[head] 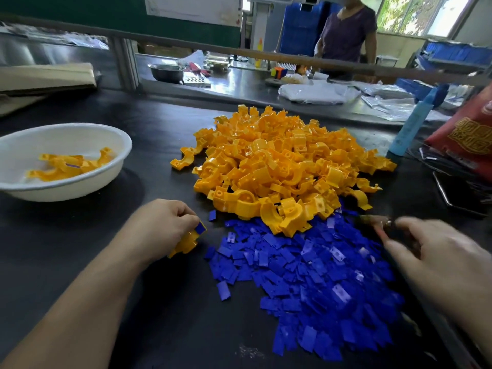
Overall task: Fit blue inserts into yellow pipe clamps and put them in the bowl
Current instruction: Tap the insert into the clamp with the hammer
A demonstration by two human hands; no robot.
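A worker's left hand grips a yellow plastic pipe clamp with its blue insert fitted, the white round bowl beyond it, while the blurred right hand, grip unreadable, hangs over loose blue plastic inserts.

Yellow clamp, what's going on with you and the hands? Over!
Left hand grips yellow clamp with blue insert. Right hand blurred over insert pile, grip unclear. Bowl to the left, nothing between.
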